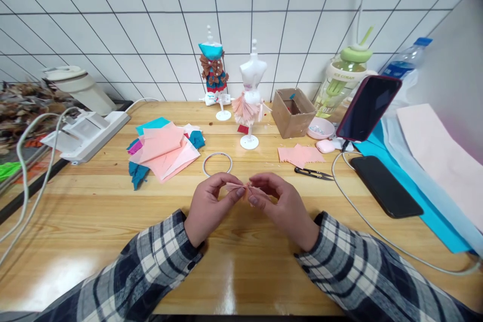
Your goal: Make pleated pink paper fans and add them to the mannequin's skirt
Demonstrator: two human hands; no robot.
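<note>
Between my two hands is a small gathered piece of pink paper (247,188), pinched narrow in the middle and fanned out at its ends. My left hand (213,206) grips its left side between thumb and fingers. On the other side, my right hand (283,206) pinches it with thumb and forefinger. Beyond them stands a white mini dress form (253,73) with a pleated pink paper skirt (246,110) around its lower part. A ring (218,155), maybe a tape roll, lies just past my left hand. Black thread snips (313,174) rest past my right hand.
Pink sheets (162,148) lie at left, a fringed pink scrap (301,154) at right. Behind stand a dressed form (212,68), a cardboard box (292,115) and a drink bottle (341,80). A phone (387,186), a propped phone (369,108) and a white cable (362,216) occupy the right.
</note>
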